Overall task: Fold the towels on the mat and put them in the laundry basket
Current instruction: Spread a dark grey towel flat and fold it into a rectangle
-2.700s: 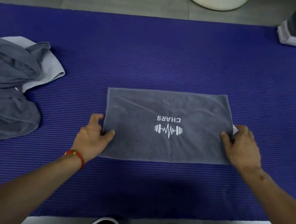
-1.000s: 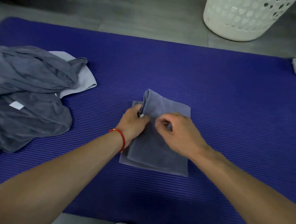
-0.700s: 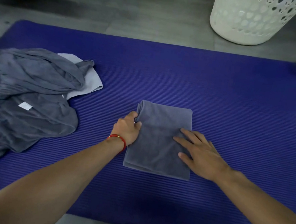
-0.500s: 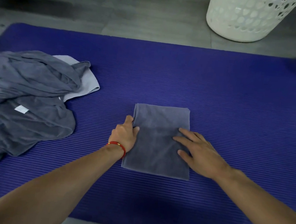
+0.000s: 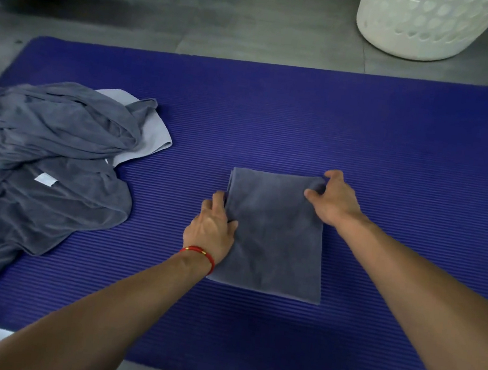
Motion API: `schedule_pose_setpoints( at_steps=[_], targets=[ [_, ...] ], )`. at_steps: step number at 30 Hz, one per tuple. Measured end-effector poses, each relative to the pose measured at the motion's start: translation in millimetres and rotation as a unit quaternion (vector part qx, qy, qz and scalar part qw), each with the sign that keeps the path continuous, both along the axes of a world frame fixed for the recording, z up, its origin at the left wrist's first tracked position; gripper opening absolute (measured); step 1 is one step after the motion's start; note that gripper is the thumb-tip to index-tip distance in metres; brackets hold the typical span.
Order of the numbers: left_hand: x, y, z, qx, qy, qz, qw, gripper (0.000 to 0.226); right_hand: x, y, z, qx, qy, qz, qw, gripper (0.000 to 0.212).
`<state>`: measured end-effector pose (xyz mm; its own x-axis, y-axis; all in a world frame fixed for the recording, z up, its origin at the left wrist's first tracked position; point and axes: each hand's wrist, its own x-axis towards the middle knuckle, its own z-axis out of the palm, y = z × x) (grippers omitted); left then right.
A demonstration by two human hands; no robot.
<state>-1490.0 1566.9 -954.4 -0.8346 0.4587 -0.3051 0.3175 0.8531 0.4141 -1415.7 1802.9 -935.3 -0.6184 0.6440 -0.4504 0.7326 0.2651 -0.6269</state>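
Right hand shifting from pressing flat to pinching the far corner

The unfolded towels point(image 5: 43, 163) are waiting heaped at the mat's point(image 5: 304, 116) left; mid-mat, the left hand point(image 5: 212, 229) is still gripping the folded towel's point(image 5: 276, 242) left edge, while the right hand point(image 5: 330, 198), flat on it moments ago, is now pinching its far right corner, probably for another fold before the laundry basket point(image 5: 419, 25).

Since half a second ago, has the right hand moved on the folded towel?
Yes. The right hand went from the folded towel's right middle to its far right corner.
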Motion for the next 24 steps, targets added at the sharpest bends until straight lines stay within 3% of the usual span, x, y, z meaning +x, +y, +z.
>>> schedule_pose_setpoints(
  at_steps=[3, 6, 8, 10, 14, 16, 18, 20, 22, 23, 24],
  targets=[
    [8.5, 3.6, 5.8, -0.046, 0.065, -0.027, 0.996, 0.07, -0.1, 6.0, -3.0, -0.027, 0.028, -0.031, 0.999, 0.044],
    [36.6, 16.5, 16.4, -0.062, 0.217, -0.179, 0.958, 0.058, 17.2, 15.0, -4.2, -0.032, 0.058, -0.093, 0.993, 0.029],
    [71.1, 29.1, 16.3, -0.002, 0.204, -0.265, 0.943, 0.054, 42.1, 20.6, -2.2, -0.034, 0.071, -0.175, 0.981, 0.028],
    [110.2, 40.1, 13.1, 0.02, 0.141, -0.314, 0.939, 0.065, 76.5, 28.4, -3.3, -0.035, 0.078, -0.274, 0.958, 0.025],
    [160.1, 49.8, 4.6, -0.071, 0.137, -0.409, 0.899, 0.089, 166.9, 34.3, -3.0, -0.092, 0.114, -0.438, 0.887, 0.027],
    [165.8, 47.7, 7.3, -0.103, 0.152, -0.439, 0.879, 0.081, 209.3, 27.3, -2.0, -0.124, 0.122, -0.46, 0.871, 0.031],
    [165.9, 42.5, 7.8, -0.098, 0.181, -0.456, 0.866, 0.057, 239.9, 16.0, -1.0, -0.145, 0.121, -0.43, 0.883, 0.029],
    [160.4, 37.8, 7.5, -0.076, 0.171, -0.471, 0.862, 0.057, 259.8, 9.3, -0.8, -0.088, 0.089, -0.338, 0.933, 0.033],
    [152.7, 34.0, 3.7, -0.057, 0.157, -0.468, 0.868, 0.05, 272.0, 8.7, 3.1, 0.095, 0.03, -0.114, 0.989, 0.052],
    [147.5, 33.4, 4.8, -0.047, 0.145, -0.464, 0.872, 0.046, 273.2, 9.5, 6.2, 0.182, 0.02, 0.036, 0.983, 0.064],
    [142.6, 33.0, 4.8, -0.036, 0.126, -0.46, 0.878, 0.05, 271.0, 12.1, 5.8, 0.244, 0.002, 0.184, 0.952, 0.077]
  ],
)
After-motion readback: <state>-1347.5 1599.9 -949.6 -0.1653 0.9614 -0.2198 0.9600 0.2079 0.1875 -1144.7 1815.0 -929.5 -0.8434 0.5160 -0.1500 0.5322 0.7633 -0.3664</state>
